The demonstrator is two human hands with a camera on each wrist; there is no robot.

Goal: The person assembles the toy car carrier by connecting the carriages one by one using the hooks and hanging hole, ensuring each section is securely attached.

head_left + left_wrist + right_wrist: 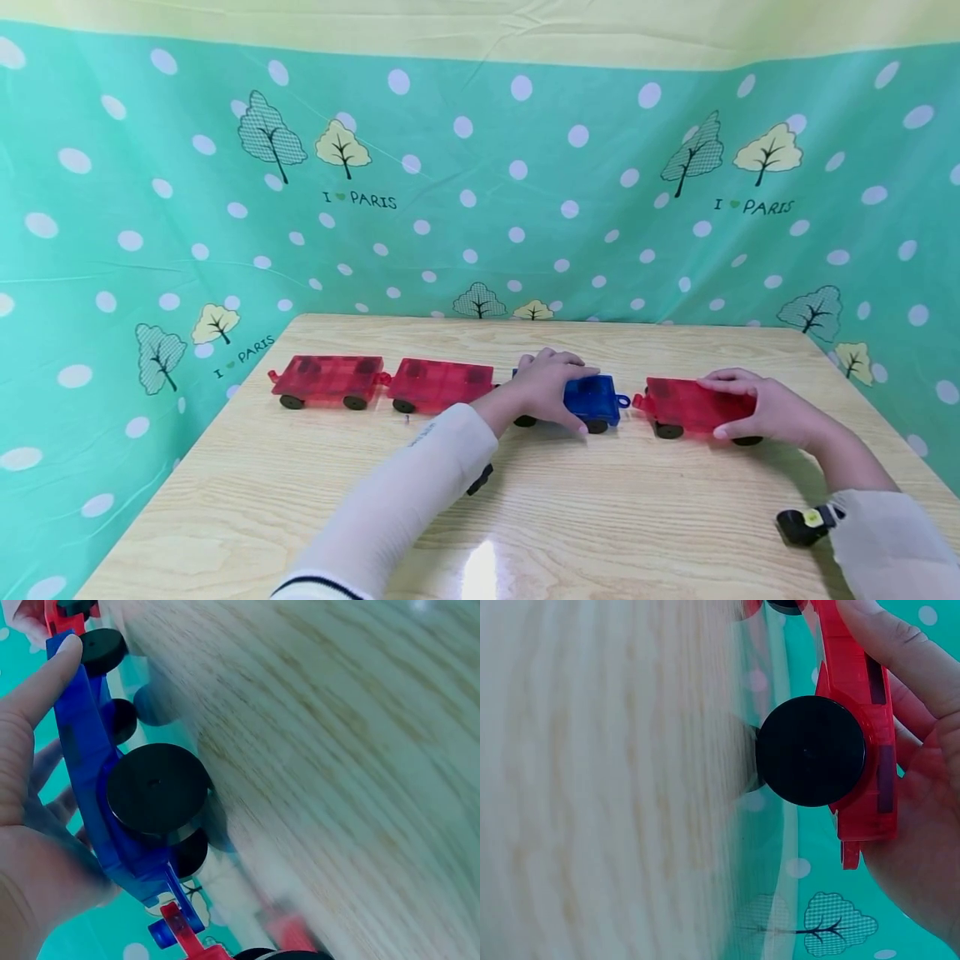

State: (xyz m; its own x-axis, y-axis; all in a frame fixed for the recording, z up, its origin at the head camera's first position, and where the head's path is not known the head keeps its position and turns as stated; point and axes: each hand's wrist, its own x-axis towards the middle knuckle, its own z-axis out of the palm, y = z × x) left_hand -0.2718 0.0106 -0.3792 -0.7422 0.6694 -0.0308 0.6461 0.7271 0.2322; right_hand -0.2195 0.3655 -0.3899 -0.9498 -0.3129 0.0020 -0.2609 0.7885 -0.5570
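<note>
My left hand [542, 387] grips a blue toy train car [592, 400] from above, thumb on the near side and fingers over the top. In the left wrist view, a red hook [180, 926] overlaps the ring at one end of the blue car. To the right, my right hand [780, 408] holds a translucent red train car [678, 404] by its right end. Its red hook [640, 401] faces the blue car's ring [623, 401] across a small gap. Both cars have black wheels, and a large one [810, 750] shows in the right wrist view.
Two more red train cars, the middle one [442, 383] and the leftmost one [322, 379], stand in line left of the blue car on the wooden table [600, 517]. A green dotted cloth [480, 183] hangs behind. A black wrist device [802, 527] sits by the right sleeve.
</note>
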